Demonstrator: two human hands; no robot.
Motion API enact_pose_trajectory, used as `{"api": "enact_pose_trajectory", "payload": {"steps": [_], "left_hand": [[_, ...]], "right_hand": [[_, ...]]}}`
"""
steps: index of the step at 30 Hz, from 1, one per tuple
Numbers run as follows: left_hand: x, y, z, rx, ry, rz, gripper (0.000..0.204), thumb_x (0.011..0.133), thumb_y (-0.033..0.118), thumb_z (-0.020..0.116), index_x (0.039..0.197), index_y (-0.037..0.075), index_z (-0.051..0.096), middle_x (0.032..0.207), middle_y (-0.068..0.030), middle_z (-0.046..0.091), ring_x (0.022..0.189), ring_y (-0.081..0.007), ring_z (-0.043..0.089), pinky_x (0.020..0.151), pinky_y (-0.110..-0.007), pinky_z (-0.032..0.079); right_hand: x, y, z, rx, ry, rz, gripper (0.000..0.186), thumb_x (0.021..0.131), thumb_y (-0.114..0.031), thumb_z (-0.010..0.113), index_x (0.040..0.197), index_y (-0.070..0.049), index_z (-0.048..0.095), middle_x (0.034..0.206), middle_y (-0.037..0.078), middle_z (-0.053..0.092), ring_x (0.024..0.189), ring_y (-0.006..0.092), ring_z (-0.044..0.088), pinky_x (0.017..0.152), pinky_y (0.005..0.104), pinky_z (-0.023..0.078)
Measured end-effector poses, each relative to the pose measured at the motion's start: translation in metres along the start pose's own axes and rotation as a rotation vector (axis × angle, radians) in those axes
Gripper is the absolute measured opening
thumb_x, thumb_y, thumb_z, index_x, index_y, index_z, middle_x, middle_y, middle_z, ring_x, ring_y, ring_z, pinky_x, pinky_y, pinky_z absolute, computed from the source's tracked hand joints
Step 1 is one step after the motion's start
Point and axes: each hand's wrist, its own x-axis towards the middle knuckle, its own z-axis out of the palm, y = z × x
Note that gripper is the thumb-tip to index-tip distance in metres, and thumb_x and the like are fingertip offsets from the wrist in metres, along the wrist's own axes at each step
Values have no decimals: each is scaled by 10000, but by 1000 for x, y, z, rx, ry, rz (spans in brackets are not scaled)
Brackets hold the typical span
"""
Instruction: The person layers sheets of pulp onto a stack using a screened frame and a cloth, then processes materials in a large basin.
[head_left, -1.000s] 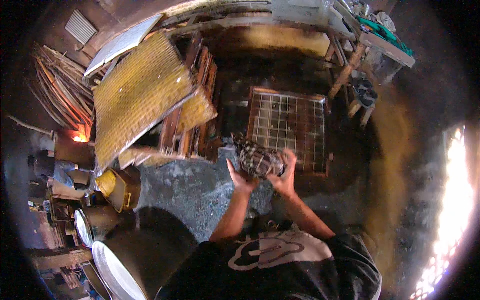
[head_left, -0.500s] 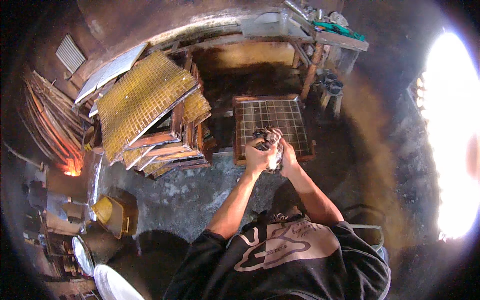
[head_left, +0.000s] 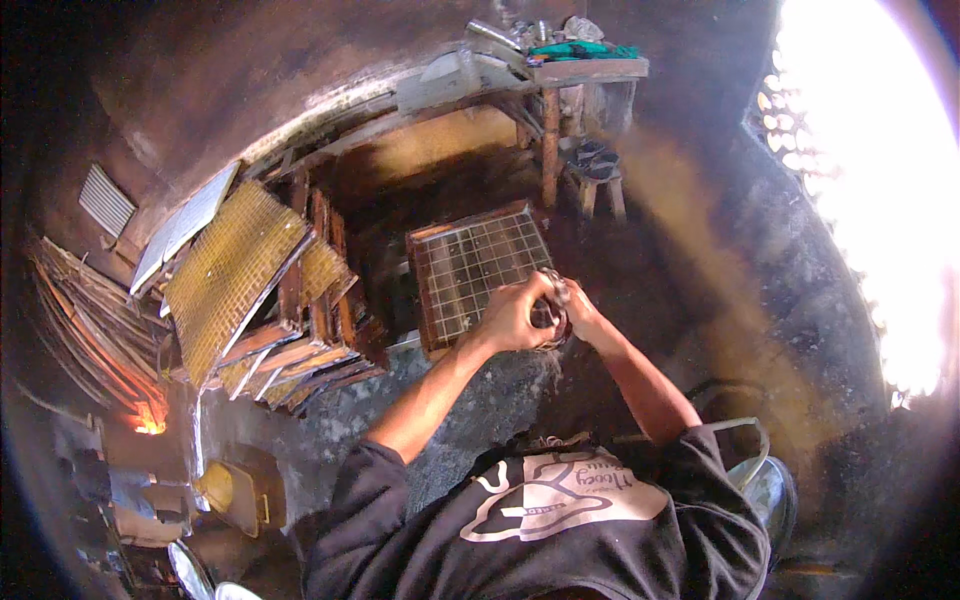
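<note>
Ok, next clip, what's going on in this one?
A person grips a dark bundle between the left hand and the right hand; the fingers hide too much to tell what it is. A gridded frame lies just beyond the hands. To the left stand stacked frames topped by a yellow mesh panel, with a fire glowing farther left.

- A bundle (head_left: 557, 291), dark brown with pale streaks, bunched up and rough; what it is made of is unclear
- Clasped between the left hand (head_left: 513, 317) and right hand (head_left: 584, 313), which hide much of it
- Held off the floor, with blurred pale wisps below it
</note>
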Motion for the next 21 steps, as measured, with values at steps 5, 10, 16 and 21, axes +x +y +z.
{"api": "enact_pose_trajectory", "payload": {"steps": [5, 10, 16, 21], "left_hand": [[11, -35, 68, -492, 193, -521, 388, 797, 280, 656, 1041, -13, 586, 1047, -125, 596, 935, -219, 599, 845, -308, 455], [40, -58, 90, -259, 556, -459, 423, 848, 390, 594, 987, -9, 564, 950, -86, 573, 886, -177, 558, 765, -292, 439], [85, -28, 74, -150, 680, -325, 332, 881, 362, 557, 900, 35, 504, 720, -33, 528, 676, -125, 498, 627, -284, 421], [91, -5, 26, 152, 701, -227, 431, 743, 420, 710, 817, 52, 499, 650, 12, 478, 607, -85, 451, 555, -240, 391]], "right_hand": [[-36, -7, -52, 207, 321, 206, 264, 897, -212, 529, 1061, -8, 568, 1049, 34, 571, 968, 135, 518, 838, 290, 411], [-68, 16, -101, -202, 275, 39, 113, 820, -121, 620, 880, -30, 592, 1001, 51, 575, 946, 144, 523, 832, 289, 397], [-55, 9, -129, -99, 215, 119, 91, 844, -95, 591, 803, -36, 535, 910, 15, 543, 768, 77, 449, 677, 249, 395], [-13, -53, -138, -216, 376, -161, 62, 873, -64, 539, 824, -48, 505, 730, -34, 430, 667, 65, 381, 602, 217, 342]]}}
